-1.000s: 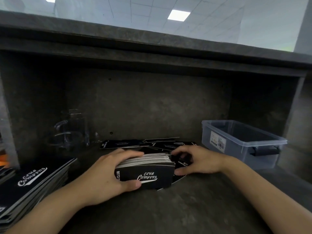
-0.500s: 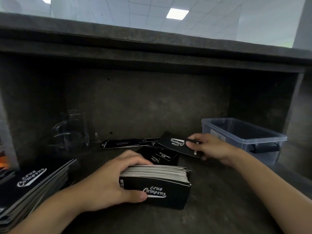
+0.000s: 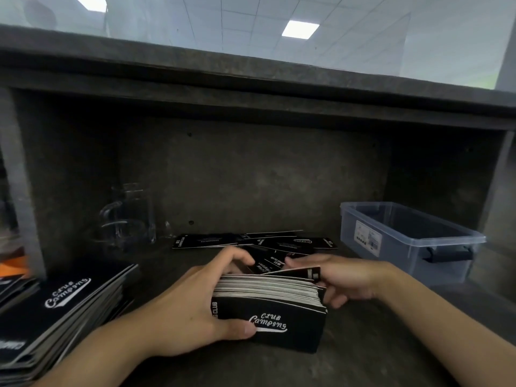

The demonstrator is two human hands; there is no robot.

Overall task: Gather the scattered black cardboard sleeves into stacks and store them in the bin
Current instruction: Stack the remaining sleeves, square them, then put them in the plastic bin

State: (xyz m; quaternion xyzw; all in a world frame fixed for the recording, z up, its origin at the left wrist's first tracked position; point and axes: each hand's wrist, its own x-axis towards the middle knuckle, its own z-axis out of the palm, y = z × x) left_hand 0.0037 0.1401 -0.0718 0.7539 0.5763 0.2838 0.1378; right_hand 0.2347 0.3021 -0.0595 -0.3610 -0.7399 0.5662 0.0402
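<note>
A thick stack of black cardboard sleeves printed "Club Camping" stands on edge on the dark shelf. My left hand grips it, thumb on the front face and fingers over the back. My right hand pinches a single sleeve at the stack's far right end, laid against the back of the stack. Several loose sleeves lie scattered flat behind the stack. The clear plastic bin sits at the right, and I see nothing in it.
A second pile of the same sleeves lies fanned at the left front. A clear glass jug stands at the back left. The shelf's back wall and a low overhang close off the space above and behind.
My right hand picked a loose sleeve off the scattered pile and brought it back to the stack. The left hand kept its grip on the stack, which shifted slightly toward me.
</note>
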